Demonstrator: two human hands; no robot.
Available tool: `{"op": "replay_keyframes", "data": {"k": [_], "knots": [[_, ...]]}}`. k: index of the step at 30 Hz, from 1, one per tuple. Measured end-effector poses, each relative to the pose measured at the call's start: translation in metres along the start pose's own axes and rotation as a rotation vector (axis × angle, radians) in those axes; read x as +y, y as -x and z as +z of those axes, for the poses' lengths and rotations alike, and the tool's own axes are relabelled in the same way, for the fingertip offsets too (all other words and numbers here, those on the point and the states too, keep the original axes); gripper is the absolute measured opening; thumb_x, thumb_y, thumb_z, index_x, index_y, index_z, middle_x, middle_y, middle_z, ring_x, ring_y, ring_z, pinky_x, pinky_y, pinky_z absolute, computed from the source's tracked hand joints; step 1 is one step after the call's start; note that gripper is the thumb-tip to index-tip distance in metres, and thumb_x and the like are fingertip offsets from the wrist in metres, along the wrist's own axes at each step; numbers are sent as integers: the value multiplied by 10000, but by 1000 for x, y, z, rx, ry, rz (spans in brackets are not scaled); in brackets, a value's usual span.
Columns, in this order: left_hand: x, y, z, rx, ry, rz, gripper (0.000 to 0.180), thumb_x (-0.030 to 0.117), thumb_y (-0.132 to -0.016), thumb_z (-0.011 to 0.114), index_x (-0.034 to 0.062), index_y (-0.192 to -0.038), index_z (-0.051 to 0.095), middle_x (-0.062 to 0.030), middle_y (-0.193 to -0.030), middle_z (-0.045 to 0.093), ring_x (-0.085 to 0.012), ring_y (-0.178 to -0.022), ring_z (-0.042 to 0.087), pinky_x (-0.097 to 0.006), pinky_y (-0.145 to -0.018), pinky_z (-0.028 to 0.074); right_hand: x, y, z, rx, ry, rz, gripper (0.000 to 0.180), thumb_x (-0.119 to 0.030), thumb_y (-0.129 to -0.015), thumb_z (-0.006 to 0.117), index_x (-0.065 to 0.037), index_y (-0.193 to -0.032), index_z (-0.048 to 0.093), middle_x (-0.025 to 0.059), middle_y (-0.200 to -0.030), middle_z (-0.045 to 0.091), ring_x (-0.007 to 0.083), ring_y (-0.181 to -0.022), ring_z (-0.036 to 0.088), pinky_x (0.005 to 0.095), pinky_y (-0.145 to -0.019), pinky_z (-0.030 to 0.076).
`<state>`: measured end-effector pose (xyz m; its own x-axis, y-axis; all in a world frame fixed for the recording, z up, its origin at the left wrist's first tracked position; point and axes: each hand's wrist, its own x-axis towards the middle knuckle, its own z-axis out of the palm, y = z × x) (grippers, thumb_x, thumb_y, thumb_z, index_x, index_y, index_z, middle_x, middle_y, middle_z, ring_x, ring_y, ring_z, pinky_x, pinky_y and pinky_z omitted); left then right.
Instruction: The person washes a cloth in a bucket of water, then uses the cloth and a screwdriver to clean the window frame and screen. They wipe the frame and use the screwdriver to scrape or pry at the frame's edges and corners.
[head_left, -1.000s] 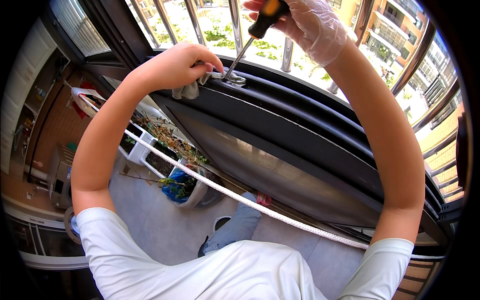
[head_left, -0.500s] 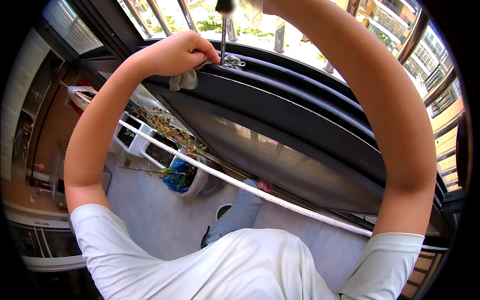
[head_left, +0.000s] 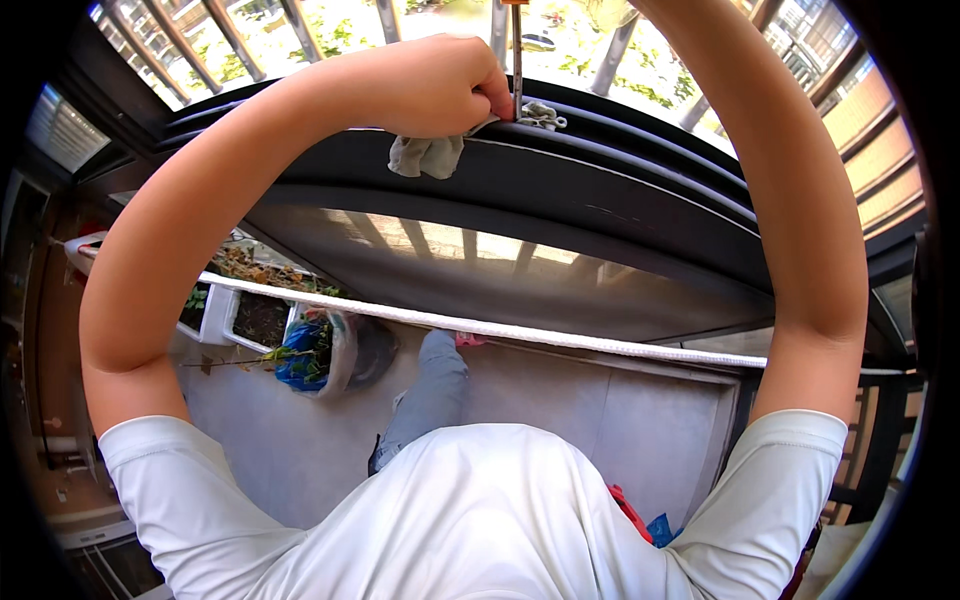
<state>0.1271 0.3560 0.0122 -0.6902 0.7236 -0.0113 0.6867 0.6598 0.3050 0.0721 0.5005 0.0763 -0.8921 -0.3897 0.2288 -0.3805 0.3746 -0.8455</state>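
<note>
A person's left hand (head_left: 445,85) bends over a black window frame (head_left: 640,165), its curled fingers pinching a grey cloth (head_left: 427,157) that drapes over the edge, just beside the upright metal shaft of a screwdriver (head_left: 517,65) whose tip meets the cloth in the track. The right hand lies beyond the upper edge, its grip impossible to tell.

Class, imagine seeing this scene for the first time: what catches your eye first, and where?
Most striking is the white rope stretched across the middle of the view. At top centre, the left hand touches a grey cloth hanging over the black window frame, beside a thin, nearly upright metal shaft. At lower left, white planters sit on the grey floor.
</note>
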Motion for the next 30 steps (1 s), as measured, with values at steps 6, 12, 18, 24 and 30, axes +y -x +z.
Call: {"op": "replay_keyframes", "data": {"k": [6,12,18,24,30], "knots": [[47,-37,24,72,-14,-25,282,43,-805,453,10,-972,678,-154,-872,662,-226,-773,641,-317,-740,513,27,33,-50,26,200,37,394,-191,-913,433,13,-615,591,136,-536,585,236,-485,582,345,-490,456],[90,-66,36,9,52,147,263,44,-815,457,-26,-982,648,-163,-950,644,-268,-870,621,-341,-818,481,38,64,-72,79,449,77,231,-183,-837,527,16,-779,629,149,-658,628,246,-588,608,355,-535,471],[136,-112,65,68,9,315,286,41,-808,432,-21,-1004,630,-162,-995,619,-308,-930,589,-367,-867,449,72,88,-80,188,749,59,238,-222,-699,654,-29,-838,660,146,-770,647,267,-696,619,381,-668,505],[203,-176,99,46,-86,411,238,90,-784,449,94,-886,664,-135,-781,645,-312,-758,620,-406,-720,489,116,154,-153,182,716,-149,294,-152,-769,588,-1,-1021,576,133,-801,643,268,-648,587,378,-654,486],[255,-203,104,31,-77,425,188,104,-741,533,101,-868,672,-114,-861,660,-293,-825,632,-400,-727,500,98,199,-196,287,577,311,196,-150,-797,581,-44,-948,513,32,-630,512,111,-473,467,269,-405,386]]}}
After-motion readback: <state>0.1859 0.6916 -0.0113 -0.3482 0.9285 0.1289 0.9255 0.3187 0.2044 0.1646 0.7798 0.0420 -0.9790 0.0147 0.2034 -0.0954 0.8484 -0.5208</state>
